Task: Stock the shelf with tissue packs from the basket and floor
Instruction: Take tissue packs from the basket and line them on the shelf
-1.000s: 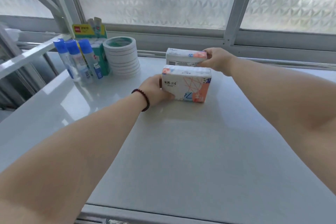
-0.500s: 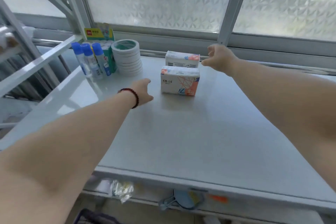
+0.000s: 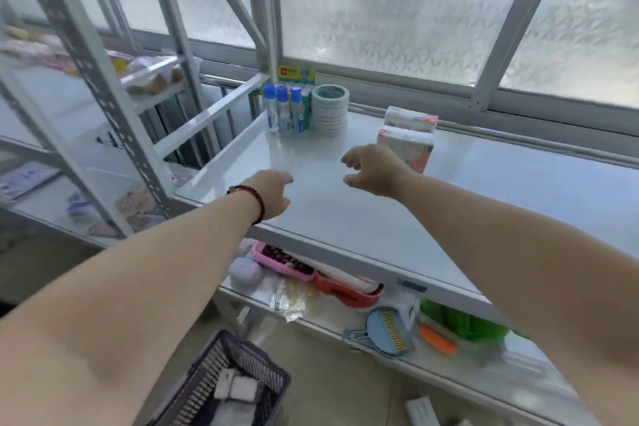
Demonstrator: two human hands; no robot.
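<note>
While two tissue packs (image 3: 405,145) are standing one behind the other on the white shelf (image 3: 345,211) near the window, the left hand (image 3: 273,195) and right hand (image 3: 371,171) are hovering just above it, each grip loosely open and empty. Below, the dark basket (image 3: 242,370) is sitting on the floor, holding more packs.

Vantage: one head-worn wide-angle camera, no second view.
Facing: forward and down, across the shelf (image 3: 363,218) toward its back edge by the window (image 3: 397,10).
Nearness: close; both forearms fill the foreground.
Below: basket (image 3: 235,367) at the bottom edge.
</note>
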